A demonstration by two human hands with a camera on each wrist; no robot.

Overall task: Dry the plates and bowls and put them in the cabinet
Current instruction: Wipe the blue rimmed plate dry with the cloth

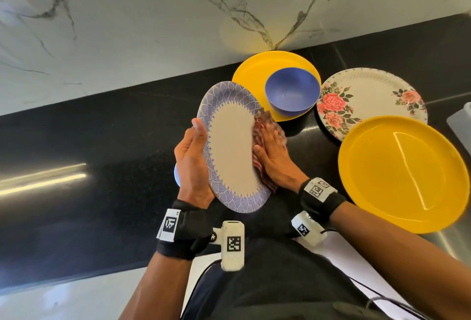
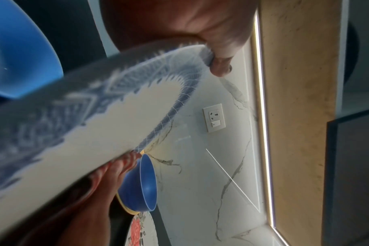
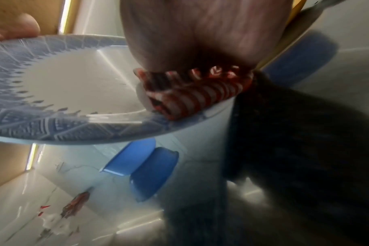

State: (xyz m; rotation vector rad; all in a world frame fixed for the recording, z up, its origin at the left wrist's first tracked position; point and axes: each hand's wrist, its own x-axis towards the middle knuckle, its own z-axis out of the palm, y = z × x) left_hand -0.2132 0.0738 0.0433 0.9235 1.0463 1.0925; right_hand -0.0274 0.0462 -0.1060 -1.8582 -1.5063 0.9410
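1. Dark countertop [image 1: 102, 141] carrying the queue: two yellow plates [image 1: 402, 174], floral plate [image 1: 369, 95], blue bowl [image 1: 291, 94] nested on the far yellow one, all waiting within easy reach.
2. Blue-patterned plate [image 1: 233, 146] tilted up off the counter, presumably exposing its face for wiping.
3. Left hand [image 1: 191, 159] clamped on its rim, thumb over the edge, steadying.
4. Right hand [image 1: 274, 156] pressing the red striped cloth [image 1: 265, 121] against the opposite rim, fingers curled round it.

The held plate [image 1: 232, 145] has a plain cream centre ringed by a blue-and-white geometric lattice border; the cloth [image 1: 262, 126] against it is red-and-white striped; one bowl [image 1: 291, 91] is solid blue, sitting on a plain yellow plate [image 1: 251, 70]; another plate [image 1: 372, 95] is white with pink roses and green leaves; the nearest plate [image 1: 402, 174] is plain yellow; the counter [image 1: 102, 141] is black; the wall [image 1: 127, 26] is white marble with dark veins.
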